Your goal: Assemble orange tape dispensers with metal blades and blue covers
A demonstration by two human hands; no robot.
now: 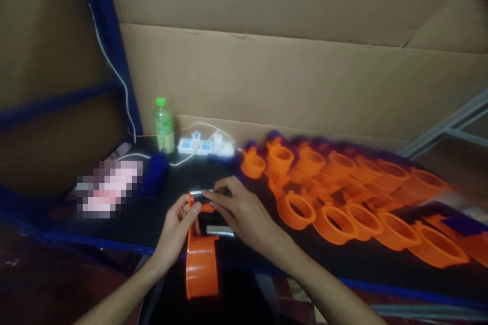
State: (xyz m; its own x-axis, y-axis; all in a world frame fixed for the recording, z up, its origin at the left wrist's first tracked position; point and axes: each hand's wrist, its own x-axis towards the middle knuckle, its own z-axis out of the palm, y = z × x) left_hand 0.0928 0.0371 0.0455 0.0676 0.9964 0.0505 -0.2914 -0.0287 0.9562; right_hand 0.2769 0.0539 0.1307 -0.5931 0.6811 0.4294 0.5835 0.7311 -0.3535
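Note:
My left hand [176, 231] grips the upper arm of an orange plastic ring part [201, 264] held upright at the near edge of the black bench [125, 218]. My right hand [244, 213] pinches a small silver metal piece [199, 192] at the top of that same part. A second silver metal pin [220, 231] lies on the bench under my right hand, just above the part's round cup.
Several orange ring parts [343, 203] lie in rows across the right half of the bench. A green-capped bottle [163, 126], a white power strip [206, 146] with cables and a blue block [154, 173] stand at the back left. Cardboard sheets wall the back.

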